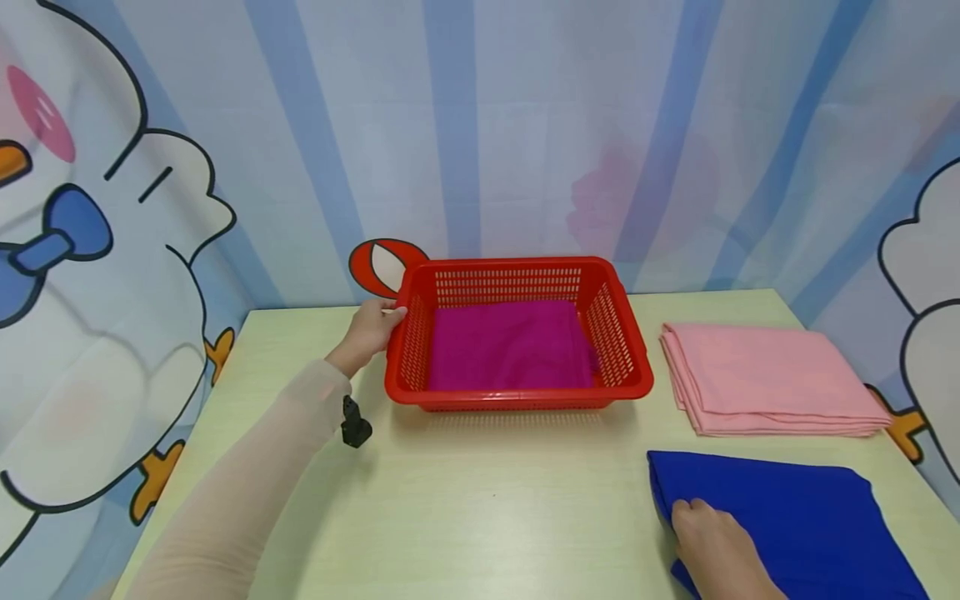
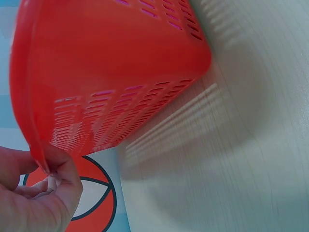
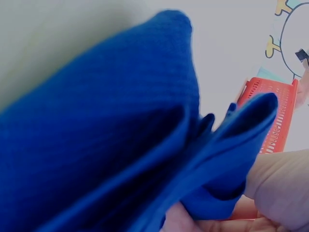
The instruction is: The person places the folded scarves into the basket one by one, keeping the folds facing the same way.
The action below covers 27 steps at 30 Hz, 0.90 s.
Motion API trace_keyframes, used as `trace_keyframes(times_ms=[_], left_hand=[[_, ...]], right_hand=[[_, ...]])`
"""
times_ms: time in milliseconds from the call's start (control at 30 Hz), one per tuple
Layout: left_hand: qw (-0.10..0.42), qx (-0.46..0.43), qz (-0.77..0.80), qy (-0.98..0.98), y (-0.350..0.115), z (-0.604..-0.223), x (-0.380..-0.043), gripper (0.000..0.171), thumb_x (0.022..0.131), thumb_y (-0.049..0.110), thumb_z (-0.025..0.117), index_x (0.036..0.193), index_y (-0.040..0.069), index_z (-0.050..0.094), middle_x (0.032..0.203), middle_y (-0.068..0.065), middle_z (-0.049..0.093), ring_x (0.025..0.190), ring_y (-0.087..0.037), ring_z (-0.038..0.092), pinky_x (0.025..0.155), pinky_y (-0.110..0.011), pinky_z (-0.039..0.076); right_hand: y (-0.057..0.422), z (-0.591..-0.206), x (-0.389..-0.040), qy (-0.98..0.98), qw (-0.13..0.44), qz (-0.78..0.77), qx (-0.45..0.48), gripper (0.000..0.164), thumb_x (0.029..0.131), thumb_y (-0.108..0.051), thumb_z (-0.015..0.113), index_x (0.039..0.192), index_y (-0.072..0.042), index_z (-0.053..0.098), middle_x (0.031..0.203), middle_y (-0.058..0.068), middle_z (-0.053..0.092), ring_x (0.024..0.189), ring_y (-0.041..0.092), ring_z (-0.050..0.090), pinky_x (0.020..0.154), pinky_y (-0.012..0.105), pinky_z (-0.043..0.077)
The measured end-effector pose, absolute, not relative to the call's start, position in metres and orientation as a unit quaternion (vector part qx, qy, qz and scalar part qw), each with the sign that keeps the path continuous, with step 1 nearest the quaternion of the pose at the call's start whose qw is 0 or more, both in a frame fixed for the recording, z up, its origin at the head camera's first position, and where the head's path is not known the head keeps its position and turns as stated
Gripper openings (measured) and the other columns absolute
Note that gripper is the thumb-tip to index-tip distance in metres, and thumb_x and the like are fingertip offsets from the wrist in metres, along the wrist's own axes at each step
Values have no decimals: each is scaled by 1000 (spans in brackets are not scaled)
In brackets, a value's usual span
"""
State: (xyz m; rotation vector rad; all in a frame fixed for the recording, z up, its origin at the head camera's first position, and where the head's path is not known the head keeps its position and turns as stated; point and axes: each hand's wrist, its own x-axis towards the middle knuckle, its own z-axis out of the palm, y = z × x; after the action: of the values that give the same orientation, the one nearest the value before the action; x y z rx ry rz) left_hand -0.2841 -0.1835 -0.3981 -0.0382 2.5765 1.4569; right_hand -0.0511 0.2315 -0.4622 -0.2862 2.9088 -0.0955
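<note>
A red plastic basket (image 1: 517, 398) with slotted walls stands at the back middle of the table. My left hand (image 1: 369, 333) grips its left rim, and the left wrist view shows thumb and fingers (image 2: 63, 179) pinching that rim. Inside the basket lies a folded magenta cloth (image 1: 510, 346). At the front right, my right hand (image 1: 720, 546) holds the left edge of a folded blue cloth (image 1: 795, 508). Close up in the right wrist view, the layers of the blue cloth (image 3: 120, 101) bunch above the hand (image 3: 280, 188), hiding part of the fingers.
A folded pink cloth (image 1: 772, 375) lies to the right of the basket, behind the blue cloth. The pale wooden table (image 1: 480, 508) ends at a printed curtain (image 1: 525, 150) at the back and sides. A small black device (image 1: 356, 422) is on my left wrist.
</note>
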Motion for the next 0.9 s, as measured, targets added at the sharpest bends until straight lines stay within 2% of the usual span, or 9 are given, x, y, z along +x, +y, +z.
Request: trace_keyframes(times_ms=[533,900], left_hand=[[88,-12,495,864,-183,-399,-285,43,109,17,43,142,-10,45,121,-28,62,97,-30,69,69,-25,58],[86,-7,498,863,-184,-398,-284,43,109,16,43,140,-12,44,122,-30,61,102,-35,68,71,-26,59]], right_hand=[[218,-461,-56,988,112,-28,-102,15,81,0,78,82,0,63,71,9,57,62,23,60,56,39,55],[207,-463,-55,990,64,-38,-118,17,78,5,77,78,0,61,70,9,56,60,26,60,52,40,53]])
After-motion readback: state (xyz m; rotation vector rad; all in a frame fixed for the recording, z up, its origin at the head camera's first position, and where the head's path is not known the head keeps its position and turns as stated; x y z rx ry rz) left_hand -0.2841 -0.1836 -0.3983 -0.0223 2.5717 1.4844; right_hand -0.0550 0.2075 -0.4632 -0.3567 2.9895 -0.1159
